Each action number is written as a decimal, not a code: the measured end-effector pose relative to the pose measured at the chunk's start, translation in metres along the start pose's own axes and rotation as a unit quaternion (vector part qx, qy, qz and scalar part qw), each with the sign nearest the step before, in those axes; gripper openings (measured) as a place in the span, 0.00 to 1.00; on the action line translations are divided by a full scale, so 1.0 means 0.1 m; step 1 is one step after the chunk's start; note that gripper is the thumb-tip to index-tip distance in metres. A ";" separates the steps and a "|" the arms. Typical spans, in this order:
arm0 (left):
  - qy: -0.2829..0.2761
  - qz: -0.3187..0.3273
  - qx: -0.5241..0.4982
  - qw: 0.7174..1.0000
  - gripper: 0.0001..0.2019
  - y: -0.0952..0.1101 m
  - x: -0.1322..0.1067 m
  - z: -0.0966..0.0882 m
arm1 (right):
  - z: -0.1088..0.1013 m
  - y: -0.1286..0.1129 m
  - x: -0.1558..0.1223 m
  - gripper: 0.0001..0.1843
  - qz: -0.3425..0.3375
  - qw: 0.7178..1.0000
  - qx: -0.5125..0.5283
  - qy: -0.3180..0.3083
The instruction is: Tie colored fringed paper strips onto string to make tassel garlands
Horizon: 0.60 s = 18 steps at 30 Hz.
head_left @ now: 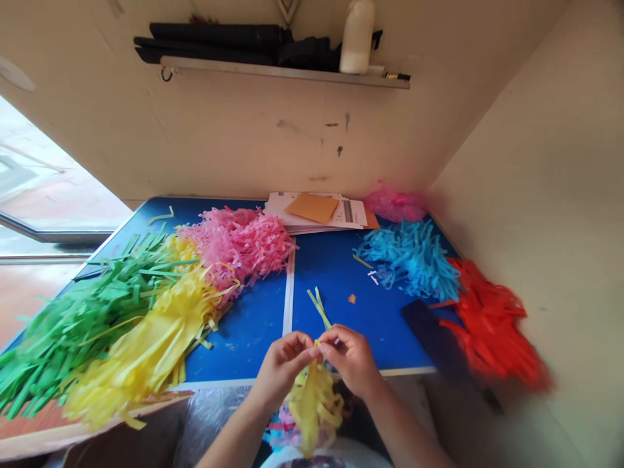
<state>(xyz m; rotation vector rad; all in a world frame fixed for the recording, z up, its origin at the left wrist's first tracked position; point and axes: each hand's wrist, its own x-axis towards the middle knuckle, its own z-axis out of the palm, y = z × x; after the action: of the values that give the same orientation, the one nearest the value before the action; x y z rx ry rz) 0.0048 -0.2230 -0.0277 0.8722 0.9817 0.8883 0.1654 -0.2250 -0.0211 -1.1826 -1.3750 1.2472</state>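
Observation:
My left hand (292,354) and my right hand (348,354) meet at the table's front edge. Both pinch the top of a yellow tissue paper tassel (312,403), whose cut strips hang down over my lap. The fingertips cover most of the pinched end. Just beyond the fingers, thin yellow-green paper strips (319,307) lie on the blue table (336,273). Pink and blue paper strips (280,429) show below the tassel, partly hidden by my left arm.
Fringed tissue paper lies in piles: green (97,305), yellow (151,331) and pink (244,247) at left, blue (414,257) and red (492,325) at right. Envelopes (316,211) are stacked against the wall. A shelf (283,71) above holds a white bottle (357,39).

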 end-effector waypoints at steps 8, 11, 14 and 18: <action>0.007 0.035 0.060 0.998 0.15 -0.02 0.00 -0.01 | -0.08 0.04 0.03 0.06 -0.013 1.000 -0.018 -0.010; 0.030 -0.014 -0.020 0.999 0.16 0.00 0.01 0.00 | -0.11 0.11 0.06 0.18 0.043 0.997 0.057 0.006; 0.046 -0.074 -0.102 0.991 0.19 0.00 0.03 -0.02 | -0.12 0.14 0.08 0.21 0.095 0.991 0.092 0.020; 0.045 -0.098 -0.189 0.976 0.22 -0.05 0.07 -0.05 | -0.06 0.11 0.06 0.26 0.153 0.983 0.106 0.003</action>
<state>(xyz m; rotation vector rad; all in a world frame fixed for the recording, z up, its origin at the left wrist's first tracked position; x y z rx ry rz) 0.0031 -0.2171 -0.0358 0.4068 0.9184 0.9112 0.1717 -0.2175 -0.0316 -1.2754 -1.0494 1.5614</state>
